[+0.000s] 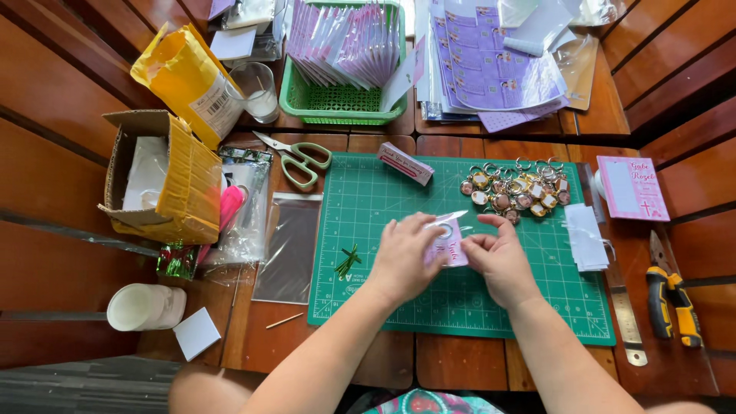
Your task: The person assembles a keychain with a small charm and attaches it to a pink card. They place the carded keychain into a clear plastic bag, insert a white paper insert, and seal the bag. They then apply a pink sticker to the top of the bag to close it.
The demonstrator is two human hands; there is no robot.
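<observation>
My left hand and my right hand meet over the green cutting mat. Together they hold a small pink card in a clear plastic sleeve, with a round ring showing at its top. The sleeve's open flap sticks up above my fingers. A heap of keychains with round pendants lies on the mat just beyond my right hand. A few green twist ties lie on the mat left of my left hand.
Scissors and a small pink box lie at the mat's far edge. A green basket of cards, purple sheets, a cardboard box, clear bags, a steel ruler and a yellow cutter surround it.
</observation>
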